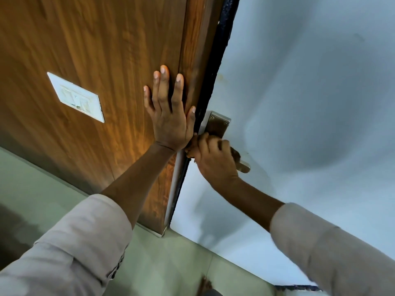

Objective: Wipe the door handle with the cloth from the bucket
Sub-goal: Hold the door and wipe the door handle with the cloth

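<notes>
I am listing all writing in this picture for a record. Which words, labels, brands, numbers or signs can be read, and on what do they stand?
No text can be read anywhere.
The white rectangular switch plate on the brown wood-grain panel bears a small dark mark, too blurred to read.
The metal door handle plate, with its screws, shows no brand or number.
The pale blue-grey door face carries no writing.

Soft, even indoor light; your view is tilted and bent by the wide lens. Warm glare streak on the wood panel (119, 129) below your left hand (171, 116). Broad soft shadows on the pale door (310, 103) beyond your right hand (213, 161). Sleeves slightly blurred.
</notes>
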